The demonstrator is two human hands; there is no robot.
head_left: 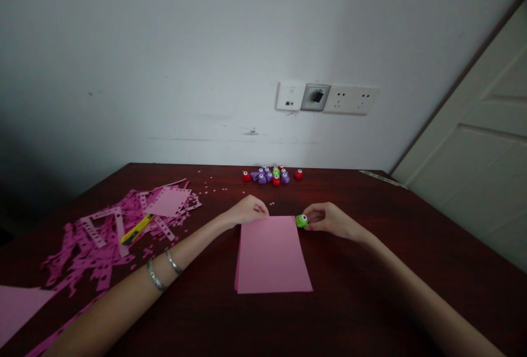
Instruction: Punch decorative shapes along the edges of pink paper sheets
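Observation:
Pink paper sheets point(272, 258) lie stacked on the dark table in front of me, their edges slightly offset at the left. My left hand point(248, 210) pinches the far left edge of the paper, its fingertips curled in. At the far right corner, my right hand point(327, 219) grips a small green craft punch point(302, 221) with a white button on top. The punch sits against the paper's corner; whether the edge is inside its slot I cannot tell.
Several red, purple and green punches point(262, 178) stand near the wall. To the left lie a heap of punched pink paper strips point(96, 236), a yellow utility knife point(138, 229) and a pink sheet point(18, 310). A ruler-like strip point(381, 178) rests at the back right.

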